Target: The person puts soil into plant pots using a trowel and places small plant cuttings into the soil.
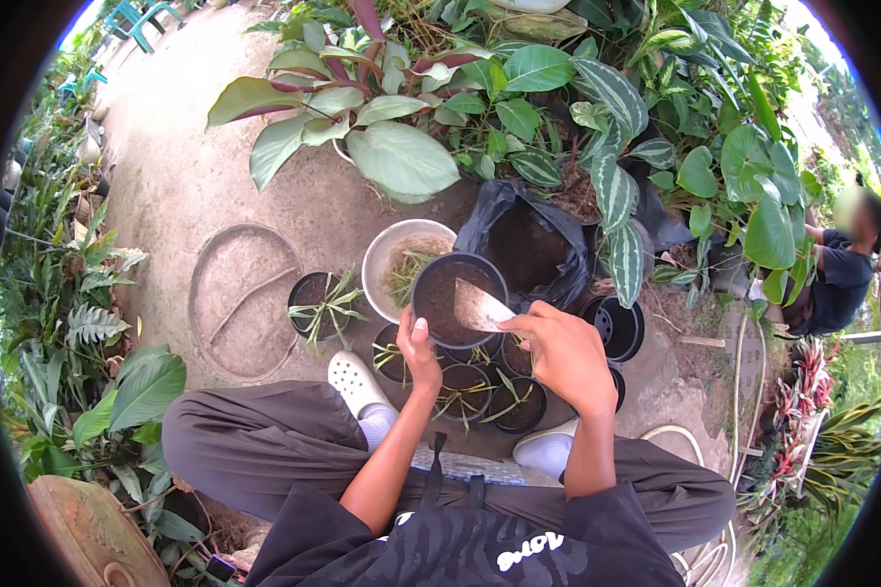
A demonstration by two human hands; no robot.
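Observation:
My left hand [421, 360] grips the near left side of a round black plant pot [497, 277], thumb up against its wall and the other fingers mostly hidden. Dark soil [439, 296] fills part of the pot. In my right hand [564, 356] is a pale, soil-stained trowel [477, 304], its blade tilted down into the pot over the soil. A white basin [372, 269] with uprooted grassy plants stands just behind on the left. Behind on the right, a black plastic bag [479, 217] holds more dark soil.
Several small potted seedlings [463, 391] crowd below the held pot, between my feet. Another potted plant [315, 295] stands left; a black pot [619, 329] lies right. Large leafy plants [401, 157] hang over the back. A hose [739, 391] and a seated person [837, 279] are at right.

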